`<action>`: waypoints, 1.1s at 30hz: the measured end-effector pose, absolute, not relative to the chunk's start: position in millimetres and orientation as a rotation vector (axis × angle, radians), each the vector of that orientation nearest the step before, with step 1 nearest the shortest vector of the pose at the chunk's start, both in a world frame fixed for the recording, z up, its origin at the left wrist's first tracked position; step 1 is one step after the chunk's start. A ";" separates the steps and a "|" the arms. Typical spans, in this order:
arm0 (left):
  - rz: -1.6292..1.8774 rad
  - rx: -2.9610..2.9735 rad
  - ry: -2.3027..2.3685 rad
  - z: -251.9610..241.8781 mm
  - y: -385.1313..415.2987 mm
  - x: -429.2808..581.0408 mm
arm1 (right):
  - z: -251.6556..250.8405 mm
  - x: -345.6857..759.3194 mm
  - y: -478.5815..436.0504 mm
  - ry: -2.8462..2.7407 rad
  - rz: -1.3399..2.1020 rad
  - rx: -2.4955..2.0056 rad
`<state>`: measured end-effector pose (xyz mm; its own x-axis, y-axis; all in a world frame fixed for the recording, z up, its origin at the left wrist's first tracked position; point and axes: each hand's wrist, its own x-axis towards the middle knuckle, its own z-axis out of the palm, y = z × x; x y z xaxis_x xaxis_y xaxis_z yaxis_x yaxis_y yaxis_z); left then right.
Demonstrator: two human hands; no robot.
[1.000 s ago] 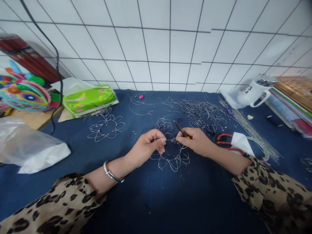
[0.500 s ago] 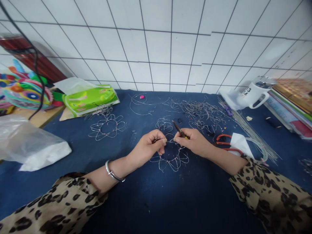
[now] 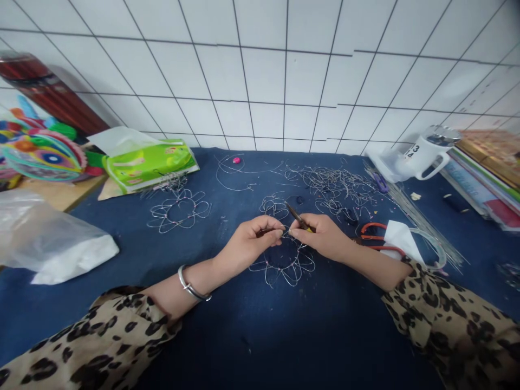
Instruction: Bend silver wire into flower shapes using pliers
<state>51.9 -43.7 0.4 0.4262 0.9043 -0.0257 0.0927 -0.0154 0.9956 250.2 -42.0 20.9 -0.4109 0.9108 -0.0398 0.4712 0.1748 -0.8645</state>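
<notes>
1. Left hand point(image 3: 254, 238) has slid a touch right over the last half second; its fingertips are now just beside those of the right hand point(image 3: 325, 235). Right hand is about where it was.
2. Left grip: thumb and forefinger pinching the wire flower point(image 3: 281, 268) at its upper side. Exact strand too small to tell.
3. Right grip: closed around a dark-tipped tool point(image 3: 296, 215), tip pointing up-left, bit of yellow handle showing. Thumb and forefinger tips are at the flower's upper right; cannot tell if they pinch wire too.
4. Wire flower position: centre of frame, on the blue-covered desk point(image 3: 244, 330), under the fingertips. Round ring with small pink beads, looped petals around it; upper left part hidden by the left hand.
5. Just above the hands: small wire coil point(image 3: 273, 206). Left of centre: second wire flower point(image 3: 175, 222), beside the green tissue pack point(image 3: 150, 162).
6. Right of centre, farther back: tangled wire pile point(image 3: 339, 184). Right side: straight wires point(image 3: 426, 227) in a bundle, orange handles point(image 3: 374, 225) partly under white paper point(image 3: 402, 238).
7. Upper right: white mug point(image 3: 424, 157). Far left: plastic bag point(image 3: 60, 238). Upper left: red flask point(image 3: 49, 95).
</notes>
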 end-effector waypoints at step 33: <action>1.125 2.133 1.152 2.6 -41.8 45.0 | 23.3 248.3 -46.6 -2.010 1.234 -1.324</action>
